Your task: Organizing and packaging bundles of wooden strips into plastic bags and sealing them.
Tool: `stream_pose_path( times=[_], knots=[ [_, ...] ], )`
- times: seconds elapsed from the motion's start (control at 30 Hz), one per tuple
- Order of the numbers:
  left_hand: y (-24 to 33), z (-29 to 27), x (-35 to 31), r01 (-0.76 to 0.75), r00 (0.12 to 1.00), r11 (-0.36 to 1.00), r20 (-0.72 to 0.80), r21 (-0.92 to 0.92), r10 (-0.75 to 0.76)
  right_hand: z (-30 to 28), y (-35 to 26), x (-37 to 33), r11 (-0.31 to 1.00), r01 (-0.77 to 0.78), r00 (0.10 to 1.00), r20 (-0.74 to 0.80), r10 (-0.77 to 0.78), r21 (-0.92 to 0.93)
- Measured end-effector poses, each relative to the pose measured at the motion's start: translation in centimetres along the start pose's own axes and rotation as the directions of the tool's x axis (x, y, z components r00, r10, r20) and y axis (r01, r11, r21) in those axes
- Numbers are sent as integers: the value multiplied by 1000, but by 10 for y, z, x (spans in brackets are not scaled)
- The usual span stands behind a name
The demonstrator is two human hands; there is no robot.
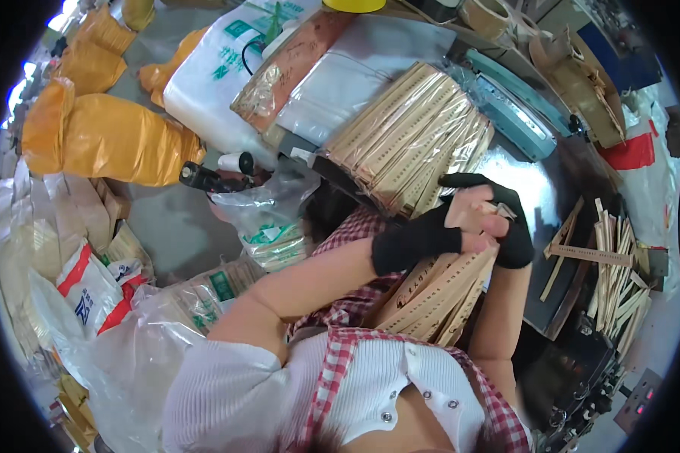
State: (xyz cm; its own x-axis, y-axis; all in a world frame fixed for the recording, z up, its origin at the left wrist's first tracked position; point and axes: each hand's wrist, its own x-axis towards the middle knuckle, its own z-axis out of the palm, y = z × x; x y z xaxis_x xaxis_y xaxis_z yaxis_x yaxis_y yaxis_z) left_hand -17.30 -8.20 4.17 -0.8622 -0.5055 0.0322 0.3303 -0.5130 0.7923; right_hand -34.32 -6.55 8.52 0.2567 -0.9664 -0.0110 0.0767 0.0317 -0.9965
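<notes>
Both hands wear black fingerless gloves and meet around the upper end of a loose bundle of flat tan strips [434, 298]. The strips carry dark printed marks and fan out toward my chest. My left hand [434, 238] comes in from the left, its fingers closed at the bundle's end. My right hand [510, 230] curls round the same end from the right. A small pale end shows between the fingers, but the exact grip is partly hidden. Just beyond the hands, a larger stack of similar strips [408, 136] lies under shiny clear film.
A blue elongated device [510, 109] stands behind the stack, with clear plastic sheets [340, 94] left of it. Loose sticks [616, 264] pile up at right. Yellow-orange wrapped parcels [117, 140] sit at far left. Filled clear bags [276, 226] lie left of my lap.
</notes>
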Motion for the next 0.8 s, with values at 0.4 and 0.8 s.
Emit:
stream_pose_path(
  times=[0.4,0.8],
  knots=[
    [98,-282,44,115,985,-153,-93,982,146,-21,52,8,986,-94,988,-108,109,140],
    [117,-284,30,316,656,32,-243,948,715,-43,67,0,955,-192,962,-149,229,227]
  ],
)
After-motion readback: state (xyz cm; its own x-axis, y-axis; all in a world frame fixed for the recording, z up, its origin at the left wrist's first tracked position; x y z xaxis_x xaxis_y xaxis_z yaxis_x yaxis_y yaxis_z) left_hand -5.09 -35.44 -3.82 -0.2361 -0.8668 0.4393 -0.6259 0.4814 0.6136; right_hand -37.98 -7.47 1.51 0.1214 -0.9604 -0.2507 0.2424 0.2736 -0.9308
